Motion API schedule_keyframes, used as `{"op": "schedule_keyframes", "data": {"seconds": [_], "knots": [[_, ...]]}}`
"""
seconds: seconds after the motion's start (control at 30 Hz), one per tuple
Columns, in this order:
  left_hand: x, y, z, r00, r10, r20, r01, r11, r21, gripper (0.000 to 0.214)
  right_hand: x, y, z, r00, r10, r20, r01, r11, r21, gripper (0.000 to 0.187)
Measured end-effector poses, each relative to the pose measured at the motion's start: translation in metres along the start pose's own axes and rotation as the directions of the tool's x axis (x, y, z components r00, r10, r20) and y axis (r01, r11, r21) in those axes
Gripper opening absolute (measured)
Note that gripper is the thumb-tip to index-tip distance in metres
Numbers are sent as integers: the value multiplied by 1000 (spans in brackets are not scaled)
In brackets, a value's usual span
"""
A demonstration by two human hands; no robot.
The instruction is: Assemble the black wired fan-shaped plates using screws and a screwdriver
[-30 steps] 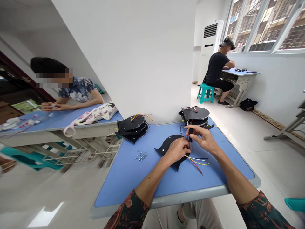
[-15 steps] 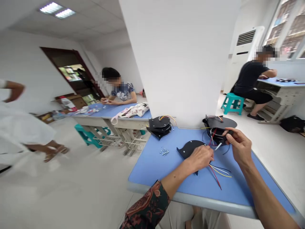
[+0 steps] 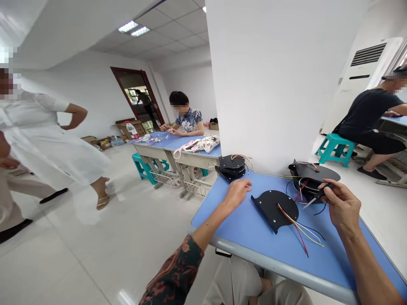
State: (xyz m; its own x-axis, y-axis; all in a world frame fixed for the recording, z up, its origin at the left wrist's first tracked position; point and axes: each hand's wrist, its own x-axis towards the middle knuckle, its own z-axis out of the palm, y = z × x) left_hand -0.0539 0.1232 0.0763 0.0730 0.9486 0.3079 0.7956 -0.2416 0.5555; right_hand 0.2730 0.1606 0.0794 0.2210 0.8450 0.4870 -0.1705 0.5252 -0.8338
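A screwdriver with a dark handle is gripped in my right hand, its pale shaft pointing down and left. My left hand is low over the left part of the blue table, its fingers drawn together. What lies between those fingertips is hidden, and the small screws seen earlier there are covered by the hand. Between my hands lies a flat black rounded plate with several screws in its face. Red, yellow, white and black wires come out of its middle and trail toward the front edge.
Stacked black wired plates stand at the back left and back right of the blue table. Behind it rises a white pillar. A seated person works at another table; others stand left and sit right.
My left hand has left the black plate and moved left to where the screws lay. The screwdriver stays in my right hand. The view has turned left.
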Motion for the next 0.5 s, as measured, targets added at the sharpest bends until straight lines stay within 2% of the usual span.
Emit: {"op": "schedule_keyframes", "data": {"seconds": [0.1,0.23,0.37,0.5], "knots": [[-18,-38,-22,997,-80,-21,81,996,36,18,-1,1,0,1000,14,27,-14,1000,-13,35],[-37,-59,-19,995,-101,-11,101,994,36,22,-1,2,1,997,9,76,-5,999,-50,35],[-43,-56,-13,996,-81,-23,82,993,87,21,-1,2,2,998,11,60,-10,1000,-20,35],[-39,-33,-12,995,-2,-97,14,992,129,15,-5,2,4,997,6,80,-4,1000,-26,34]]}}
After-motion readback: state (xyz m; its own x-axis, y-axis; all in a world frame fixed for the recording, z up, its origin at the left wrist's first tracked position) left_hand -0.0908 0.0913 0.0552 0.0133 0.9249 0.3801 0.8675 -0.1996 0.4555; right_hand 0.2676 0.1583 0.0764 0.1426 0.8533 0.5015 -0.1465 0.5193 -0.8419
